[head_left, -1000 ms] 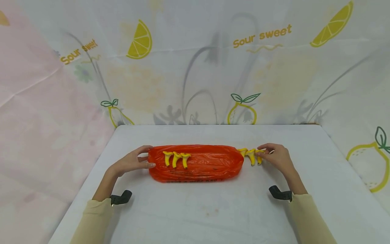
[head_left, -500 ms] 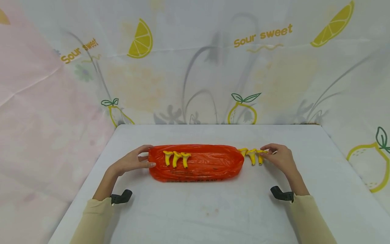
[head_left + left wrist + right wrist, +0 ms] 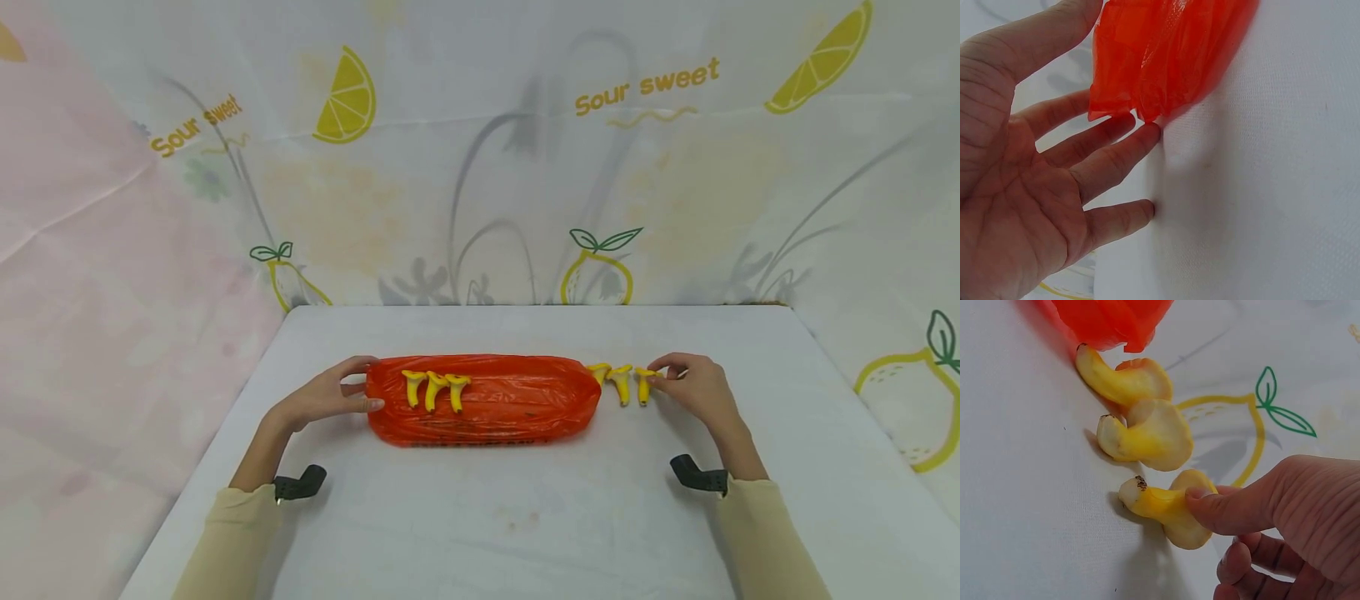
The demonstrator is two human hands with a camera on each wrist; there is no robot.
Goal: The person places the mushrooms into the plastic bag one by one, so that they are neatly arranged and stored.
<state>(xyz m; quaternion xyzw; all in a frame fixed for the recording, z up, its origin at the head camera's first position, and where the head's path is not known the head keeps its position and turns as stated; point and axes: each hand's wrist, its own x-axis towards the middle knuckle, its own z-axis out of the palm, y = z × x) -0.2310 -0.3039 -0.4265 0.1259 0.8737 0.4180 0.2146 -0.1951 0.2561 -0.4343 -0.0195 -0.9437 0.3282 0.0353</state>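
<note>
A long red plastic bag (image 3: pixel 517 412) lies across the table. My left hand (image 3: pixel 330 397) is at its left end, thumb and fingers spread around the edge; in the left wrist view the fairly straight fingers (image 3: pixel 1119 159) touch the crumpled rim. Three yellow trumpet-shaped mushrooms (image 3: pixel 436 390) lie in a row on the bag's left part. Beyond its right end sit three more in a row, the nearest mushroom (image 3: pixel 597 373) partly covered by the bag, a middle mushroom (image 3: pixel 620 383) beside it. My right hand (image 3: pixel 693 393) pinches the outermost mushroom (image 3: pixel 1163 503) at its cap.
Everything rests on a white-covered table (image 3: pixel 480 517). Behind it hangs a cloth backdrop (image 3: pixel 465 167) printed with lemons and lettering. Each wrist wears a black camera mount, such as the left mount (image 3: pixel 300 483) and the right mount (image 3: pixel 697 475).
My right hand has shifted slightly right with the outermost mushroom, widening its gap from the middle one. The left hand and the bag look unmoved.
</note>
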